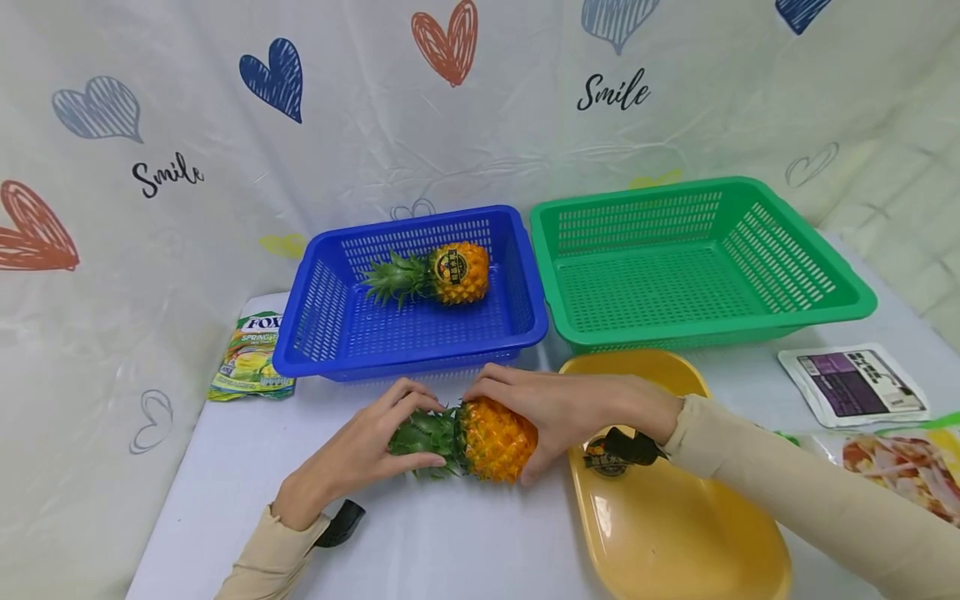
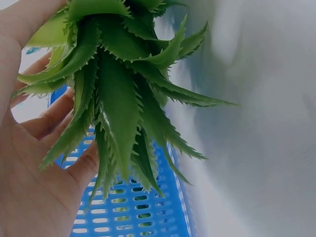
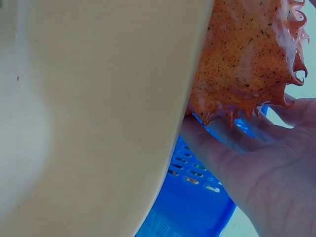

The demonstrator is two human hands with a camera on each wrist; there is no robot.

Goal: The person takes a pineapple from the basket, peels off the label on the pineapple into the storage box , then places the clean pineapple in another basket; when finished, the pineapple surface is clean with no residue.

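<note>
A small orange pineapple (image 1: pixel 497 440) lies on the white tabletop, its green leafy crown (image 1: pixel 424 440) towards the left. Around the crown my left hand (image 1: pixel 375 433) curves its thumb and fingers; the left wrist view shows the spiky leaves (image 2: pixel 116 108) close up beside the palm. My right hand (image 1: pixel 551 404) grips the fruit's body from above and the right, next to the yellow tray. In the right wrist view the tray's pale wall (image 3: pixel 98 118) hides part of the glossy fruit (image 3: pixel 242 59). A second pineapple (image 1: pixel 459 273) lies inside the blue basket (image 1: pixel 412 364).
Right of the blue basket stands a green basket (image 1: pixel 705 329). The yellow tray (image 1: pixel 675 533), bearing a dark round label (image 1: pixel 606 457), sits under my right forearm. A FOX'S packet (image 1: pixel 253 358) lies at left; a purple-and-white packet (image 1: pixel 855 385) and a picture-printed bag (image 1: pixel 900 467) lie at right.
</note>
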